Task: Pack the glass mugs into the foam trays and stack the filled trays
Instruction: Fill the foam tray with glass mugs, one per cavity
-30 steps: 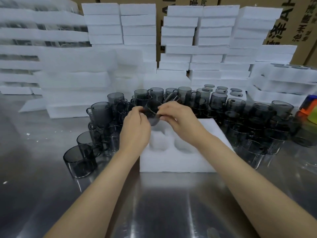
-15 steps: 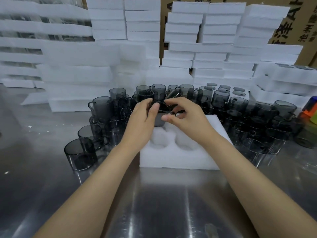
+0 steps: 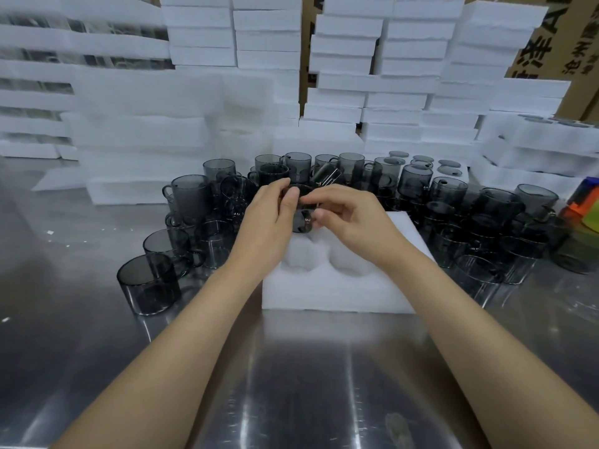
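The left hand (image 3: 265, 218) and right hand (image 3: 353, 218) pinch one dark glass mug (image 3: 301, 220) just above the foam tray (image 3: 337, 293), at its far end. More mugs (image 3: 188, 196) crowd around the tray on the shiny metal table (image 3: 291, 384), with foam stacks (image 3: 372, 59) behind them.

I see smoke-grey see-through mugs (image 3: 191, 196), a plain white foam tray (image 3: 337, 293), white foam stacks (image 3: 411, 37), brown cardboard (image 3: 580, 27) with black lettering, streaky silver table (image 3: 308, 384), an orange, blue and yellow-green object (image 3: 583, 202)

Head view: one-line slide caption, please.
Left hand and right hand hold a grey glass mug over the foam tray, loose mugs around.
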### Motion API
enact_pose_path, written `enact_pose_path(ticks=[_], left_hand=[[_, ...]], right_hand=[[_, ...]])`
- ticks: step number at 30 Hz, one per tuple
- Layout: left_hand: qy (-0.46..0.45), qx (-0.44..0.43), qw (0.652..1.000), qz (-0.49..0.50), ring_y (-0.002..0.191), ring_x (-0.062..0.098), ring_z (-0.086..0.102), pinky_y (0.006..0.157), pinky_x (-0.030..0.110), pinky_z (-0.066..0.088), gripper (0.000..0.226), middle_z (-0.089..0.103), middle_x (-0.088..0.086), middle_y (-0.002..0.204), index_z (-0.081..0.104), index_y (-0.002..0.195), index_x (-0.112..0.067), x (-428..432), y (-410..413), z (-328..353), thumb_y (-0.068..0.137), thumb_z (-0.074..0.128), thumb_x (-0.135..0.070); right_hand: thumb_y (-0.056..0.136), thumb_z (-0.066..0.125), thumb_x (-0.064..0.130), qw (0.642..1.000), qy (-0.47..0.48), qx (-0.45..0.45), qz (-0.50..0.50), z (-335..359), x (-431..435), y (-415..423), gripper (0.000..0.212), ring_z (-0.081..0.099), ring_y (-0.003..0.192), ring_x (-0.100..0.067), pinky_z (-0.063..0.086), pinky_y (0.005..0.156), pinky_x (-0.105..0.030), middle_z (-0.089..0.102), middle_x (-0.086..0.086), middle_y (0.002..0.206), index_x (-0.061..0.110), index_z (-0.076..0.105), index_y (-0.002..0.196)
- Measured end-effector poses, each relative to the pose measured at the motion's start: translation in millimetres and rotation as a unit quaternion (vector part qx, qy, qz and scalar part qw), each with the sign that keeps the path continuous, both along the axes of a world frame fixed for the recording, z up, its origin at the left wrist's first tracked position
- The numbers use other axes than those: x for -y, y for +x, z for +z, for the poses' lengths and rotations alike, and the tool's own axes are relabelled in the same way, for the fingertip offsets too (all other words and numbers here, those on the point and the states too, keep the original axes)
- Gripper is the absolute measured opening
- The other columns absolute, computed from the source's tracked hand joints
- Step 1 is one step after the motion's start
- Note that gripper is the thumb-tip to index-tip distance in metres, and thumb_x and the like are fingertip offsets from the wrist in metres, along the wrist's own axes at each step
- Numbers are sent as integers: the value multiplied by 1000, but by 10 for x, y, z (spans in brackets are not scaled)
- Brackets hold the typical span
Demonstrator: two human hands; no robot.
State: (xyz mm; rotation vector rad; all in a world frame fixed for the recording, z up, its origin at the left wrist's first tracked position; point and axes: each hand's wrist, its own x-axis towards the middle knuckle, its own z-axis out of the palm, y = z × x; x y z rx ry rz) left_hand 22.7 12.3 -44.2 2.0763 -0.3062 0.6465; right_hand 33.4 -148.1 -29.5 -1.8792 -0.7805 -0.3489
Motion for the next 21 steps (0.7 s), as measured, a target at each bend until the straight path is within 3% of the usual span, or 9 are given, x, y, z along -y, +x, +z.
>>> enact_pose_path(ticks=[3,8,11,14,19,21], left_hand=[[11,-17,1000,-13,122,12,49,102,26,38,41,52,1,134,45,139,-14,-6,-2,-4,101,41,-30],[62,-43,997,19,123,18,49,98,22,34,40,54,5,135,48,137,-11,-14,30,-8,101,42,-27],[92,-40,994,35,123,19,49,96,20,32,40,56,5,134,50,136,-11,-18,18,11,99,43,-26],[109,-26,993,42,114,21,55,98,30,41,38,63,7,124,56,131,-10,-24,-24,44,97,47,-26],[176,-44,979,90,87,27,62,72,37,51,28,69,6,84,70,92,-10,-52,-86,62,90,52,-32],[212,-63,970,95,87,28,62,68,36,51,26,69,6,87,70,79,-10,-53,-83,55,89,51,-26]], right_hand=[[87,58,-8,999,-34,6,-36,-15,-2,14,29,65,85,-12,52,84,-26,67,-3,101,10,70,107],[89,60,4,995,-80,18,-48,3,2,14,21,58,97,-12,45,81,-19,66,4,103,17,71,102],[88,65,15,994,-95,8,-54,11,0,19,16,51,111,-8,43,92,-24,60,10,110,27,68,98],[89,63,11,994,-97,-21,-40,13,-3,16,15,54,110,-5,44,96,-26,59,10,113,23,65,99],[85,58,-3,990,-131,-30,-41,-5,-13,17,20,60,94,-10,44,99,-31,66,1,103,12,67,95],[85,61,-1,985,-168,-22,-39,-14,3,33,15,61,90,-11,45,96,-31,68,0,95,7,71,93]])
